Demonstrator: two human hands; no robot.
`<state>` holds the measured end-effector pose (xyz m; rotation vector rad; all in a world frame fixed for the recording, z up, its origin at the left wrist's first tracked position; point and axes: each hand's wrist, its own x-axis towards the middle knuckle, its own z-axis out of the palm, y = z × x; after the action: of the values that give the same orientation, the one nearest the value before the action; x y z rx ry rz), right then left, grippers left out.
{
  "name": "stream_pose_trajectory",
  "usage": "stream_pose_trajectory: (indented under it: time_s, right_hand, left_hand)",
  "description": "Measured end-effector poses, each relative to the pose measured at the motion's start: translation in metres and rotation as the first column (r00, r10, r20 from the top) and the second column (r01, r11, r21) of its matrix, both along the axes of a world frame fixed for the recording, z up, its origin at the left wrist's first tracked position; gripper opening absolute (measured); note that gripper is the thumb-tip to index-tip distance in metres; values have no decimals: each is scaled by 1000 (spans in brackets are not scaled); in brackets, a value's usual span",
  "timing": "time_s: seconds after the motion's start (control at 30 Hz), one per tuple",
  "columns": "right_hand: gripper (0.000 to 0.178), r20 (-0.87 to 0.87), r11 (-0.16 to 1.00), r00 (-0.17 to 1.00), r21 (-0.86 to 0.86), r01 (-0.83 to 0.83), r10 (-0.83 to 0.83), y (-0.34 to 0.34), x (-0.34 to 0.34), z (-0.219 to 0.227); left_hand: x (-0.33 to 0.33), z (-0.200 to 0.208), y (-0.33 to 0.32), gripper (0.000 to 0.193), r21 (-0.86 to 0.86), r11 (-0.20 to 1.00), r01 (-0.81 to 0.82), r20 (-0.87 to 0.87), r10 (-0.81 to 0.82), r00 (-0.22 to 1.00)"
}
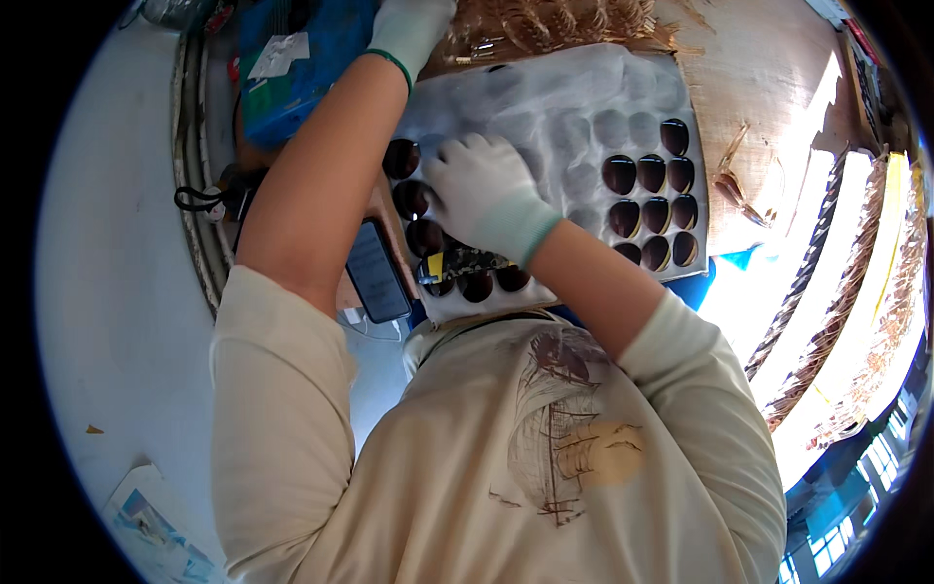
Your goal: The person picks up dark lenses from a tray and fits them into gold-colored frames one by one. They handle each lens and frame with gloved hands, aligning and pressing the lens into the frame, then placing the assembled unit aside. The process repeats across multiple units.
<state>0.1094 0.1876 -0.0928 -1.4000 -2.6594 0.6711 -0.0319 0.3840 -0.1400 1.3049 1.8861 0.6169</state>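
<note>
My right hand (486,190), in a white glove, is over the left part of a pale tray (574,73) of dark sunglass lenses. Its fingers curl down beside a lens (412,200); whatever they pinch is hidden. Under that wrist lies a black speckled object with a yellow band (462,264), its kind unclear. My left hand (413,34), gloved too, reaches to the top edge next to a pile of brown spectacle frames (555,24); its fingers are cut off from view. More dark lenses (653,173) sit in rows at the tray's right side.
Left of my left hand stands a blue box-like thing (326,73) with white paper on it. A phone (377,273) with a white cable lies left of the tray. Loose brown frame pieces (739,180) are on the table at right, near racks of frames (827,282).
</note>
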Motion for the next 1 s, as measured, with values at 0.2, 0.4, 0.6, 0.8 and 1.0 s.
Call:
stream_pose_trajectory:
  time_s: [0.2,0.4,0.6,0.8,1.0]
  right_hand:
    - [42,320,999,947,-26,43,-33,21,-77,-7]
    - [37,236,986,971,-168,7,33,34,-72,4]
    - [43,-529,997,849,59,48,-9,-18,10,-50]
    - [25,-329,931,902,-323,171,-280,-114,93,16]
    - [16,-178,991,977,-71,109,-120,-134,118,10]
  left_hand:
    - [-5,131,-70,42,231,953,-198,554,38,832]
    - [2,145,-181,26,510,855,-92,679,-334,654]
    - [22,142,-307,20,742,584,330,118,-598,793]
    - [-3,115,-395,20,423,701,575,204,-692,693]
    - [47,143,-385,19,481,544,688,303,-839,452]
